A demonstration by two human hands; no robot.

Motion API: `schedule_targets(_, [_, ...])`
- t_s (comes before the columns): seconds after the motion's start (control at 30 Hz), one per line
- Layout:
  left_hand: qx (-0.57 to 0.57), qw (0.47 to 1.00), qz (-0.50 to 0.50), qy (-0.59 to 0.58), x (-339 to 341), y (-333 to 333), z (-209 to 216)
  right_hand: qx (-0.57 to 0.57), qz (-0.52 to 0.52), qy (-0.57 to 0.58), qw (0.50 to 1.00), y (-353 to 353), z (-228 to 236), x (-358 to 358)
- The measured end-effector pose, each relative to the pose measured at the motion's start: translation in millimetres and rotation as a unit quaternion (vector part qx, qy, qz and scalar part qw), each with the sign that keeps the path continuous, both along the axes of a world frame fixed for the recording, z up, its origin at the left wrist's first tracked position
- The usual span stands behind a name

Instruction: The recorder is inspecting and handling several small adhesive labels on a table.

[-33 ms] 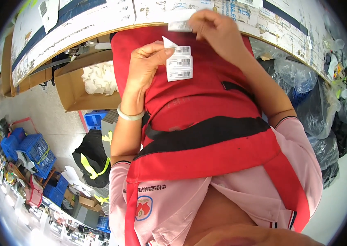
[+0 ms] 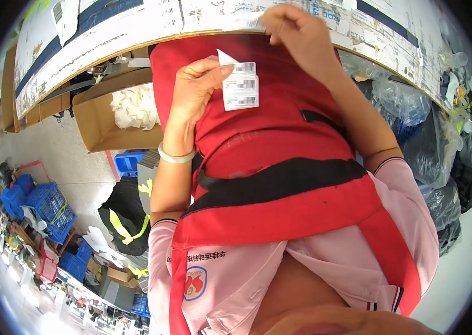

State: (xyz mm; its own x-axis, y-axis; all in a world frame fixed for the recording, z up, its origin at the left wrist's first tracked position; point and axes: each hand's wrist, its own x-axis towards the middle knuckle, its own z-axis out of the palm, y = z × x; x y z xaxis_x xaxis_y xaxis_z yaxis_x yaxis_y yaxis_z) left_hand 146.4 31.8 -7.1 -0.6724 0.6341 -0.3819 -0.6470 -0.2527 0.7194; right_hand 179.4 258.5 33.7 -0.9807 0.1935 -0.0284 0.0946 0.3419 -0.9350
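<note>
My left hand point(image 2: 199, 84) is closed, thumb against fingers, on a short strip of white barcode labels point(image 2: 241, 94). The strip hangs over my red apron, and one pointed white corner of it sticks up past the thumb. Higher and to the right, my right hand point(image 2: 298, 42) is closed at the near edge of the work table point(image 2: 202, 19). Its fingertips meet the edge of a white label point(image 2: 242, 22) with dark print. That label is blurred, and I cannot tell whether it touches the tabletop.
Left of my lap stands an open cardboard box point(image 2: 93, 120) with crumpled off-white paper. Blue plastic crates point(image 2: 51, 209) and a black bag with yellow-green straps point(image 2: 124, 218) are farther left. Clear and dark plastic bags point(image 2: 428, 148) are heaped on the right.
The label at my right fingertips has moved up, away from me, over the table edge and looks flatter. My left hand and its label strip have shifted slightly left.
</note>
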Motion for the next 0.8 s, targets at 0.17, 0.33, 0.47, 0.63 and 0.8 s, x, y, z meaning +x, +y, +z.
schedule_targets(0.17, [0.000,0.999,-0.005,-0.049,-7,-22,-42,0.078,0.076,0.026,0.994,20,12,-20])
schedule_targets(0.33, [0.037,0.997,-0.006,-0.066,-14,-20,-44,0.247,0.119,0.073,0.959,23,0,-17])
schedule_targets(0.47, [0.025,0.998,0.004,-0.060,-13,-20,-46,0.236,0.101,0.037,0.966,18,-5,-15])
schedule_targets(0.63, [0.029,0.998,0.011,-0.057,-12,-20,-44,0.245,0.104,0.059,0.962,18,-10,-13])
schedule_targets(0.8, [0.036,0.997,-0.009,-0.063,-14,-20,-45,0.239,0.097,0.050,0.965,16,-6,-13])
